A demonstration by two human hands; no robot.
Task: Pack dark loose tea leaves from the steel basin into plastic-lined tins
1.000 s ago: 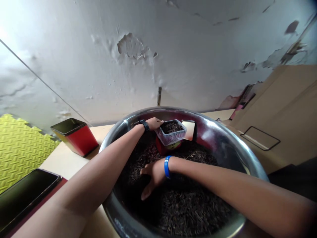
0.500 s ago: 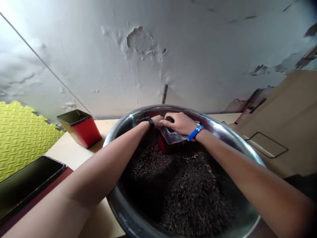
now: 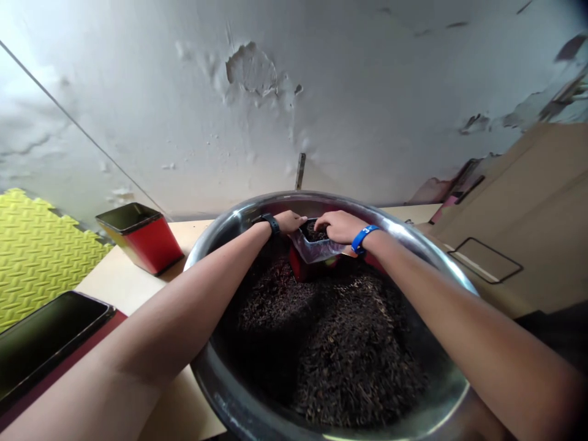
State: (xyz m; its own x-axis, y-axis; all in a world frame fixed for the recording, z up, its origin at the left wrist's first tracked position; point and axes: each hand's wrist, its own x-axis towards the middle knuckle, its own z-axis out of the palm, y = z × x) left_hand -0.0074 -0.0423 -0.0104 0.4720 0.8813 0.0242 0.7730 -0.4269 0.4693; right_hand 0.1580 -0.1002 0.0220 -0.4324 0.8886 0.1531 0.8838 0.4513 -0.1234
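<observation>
A red box (image 3: 301, 268) lined with a clear plastic bag (image 3: 316, 250) stands inside a large metal basin (image 3: 215, 367). Dark loose tea-like leaves (image 3: 358, 361) fill much of the basin, and more of them (image 3: 316, 230) show inside the lined box. My left hand (image 3: 289, 222), below a black wristband, is closed at the left edge of the bag. On the other side, my right hand (image 3: 339, 227), with a blue wristband, has its curled fingers over the box's opening at the leaves; whether it holds any is hidden.
A red box with a dark inside (image 3: 158, 245) stands on the table (image 3: 117, 282) at left. Nearer lies another box (image 3: 59, 337). A yellow foam mat (image 3: 41, 257), a peeling wall (image 3: 358, 110) and a cardboard box (image 3: 542, 214) surround the basin.
My hands have moved apart, and the leaves in the box's opening now show between them. The whole view has shifted slightly.
</observation>
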